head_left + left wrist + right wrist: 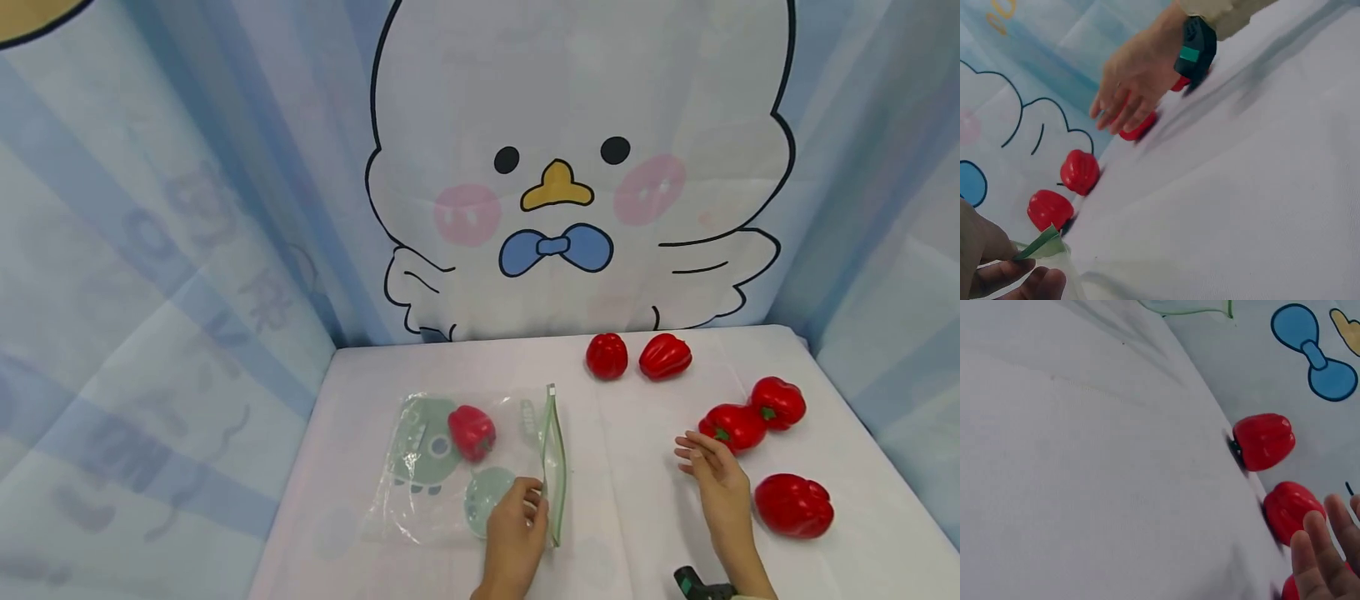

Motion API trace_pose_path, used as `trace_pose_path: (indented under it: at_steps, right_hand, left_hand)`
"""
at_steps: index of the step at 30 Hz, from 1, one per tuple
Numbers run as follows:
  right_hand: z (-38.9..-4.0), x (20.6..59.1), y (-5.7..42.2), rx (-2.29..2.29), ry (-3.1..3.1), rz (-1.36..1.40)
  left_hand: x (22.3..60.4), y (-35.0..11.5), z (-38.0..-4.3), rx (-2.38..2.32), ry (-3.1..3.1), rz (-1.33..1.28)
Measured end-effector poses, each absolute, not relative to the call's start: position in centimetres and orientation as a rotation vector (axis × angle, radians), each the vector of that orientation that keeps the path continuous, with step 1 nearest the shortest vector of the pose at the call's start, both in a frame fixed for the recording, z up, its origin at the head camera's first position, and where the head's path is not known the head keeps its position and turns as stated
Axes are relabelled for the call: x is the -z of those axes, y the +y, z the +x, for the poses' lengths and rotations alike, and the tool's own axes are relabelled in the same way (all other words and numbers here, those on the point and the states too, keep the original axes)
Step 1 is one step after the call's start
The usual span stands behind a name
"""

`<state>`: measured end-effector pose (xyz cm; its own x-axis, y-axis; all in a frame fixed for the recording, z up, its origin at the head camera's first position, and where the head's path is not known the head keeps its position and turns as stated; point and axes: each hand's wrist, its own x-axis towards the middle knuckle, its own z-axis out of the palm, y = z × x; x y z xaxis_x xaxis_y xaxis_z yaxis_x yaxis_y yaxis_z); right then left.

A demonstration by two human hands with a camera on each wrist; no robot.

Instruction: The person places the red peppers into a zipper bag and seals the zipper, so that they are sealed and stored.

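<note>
My left hand (pixel 516 533) pinches the green zip edge (pixel 555 475) of a clear plastic zip bag (pixel 420 521) lying on the table. In the left wrist view, thumb and fingers hold the green strip (pixel 1041 244). One red bell pepper (pixel 472 433) lies inside the bag. My right hand (pixel 720 483) is held over the table with loosely extended fingers and nothing in them. Its fingertips overlap a red bell pepper (pixel 731 427) in the head view. Another pepper (pixel 778 402) lies against that one, and a larger one (pixel 793 506) sits right of the wrist.
Two more red bell peppers, one rounder (pixel 607 357) and one longer (pixel 665 357), lie near the table's back edge. A white cloth covers the table (pixel 622 517). Behind it hangs a curtain (pixel 570 83) with a cartoon bird. A dark wrist device (pixel 701 586) is on the right wrist.
</note>
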<state>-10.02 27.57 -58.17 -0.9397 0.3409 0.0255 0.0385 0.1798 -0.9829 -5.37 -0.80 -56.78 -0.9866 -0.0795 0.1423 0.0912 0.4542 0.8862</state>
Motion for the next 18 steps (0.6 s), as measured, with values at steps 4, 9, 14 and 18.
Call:
trace_pose_path:
  at_steps: [4,9,14,18]
  right_hand:
    - [-10.0,58.0,28.0,-1.556,-2.268,-0.483]
    - [-10.4,57.9,29.1,-1.318,-2.25,-0.56]
    - [-11.1,58.1,30.4,-1.28,-2.209,-0.6]
    - [-11.5,58.0,30.9,-1.268,-2.19,-0.632]
  left_hand:
    - [56.5,-1.1,-5.4,1.874,-2.468,0.103]
    - [56.3,-1.3,-5.4,2.111,-2.348,0.155]
    - [56.3,-1.3,-5.5,2.142,-2.316,0.17]
    - [56.3,-1.4,-5.6,2.151,-2.318,0.2]
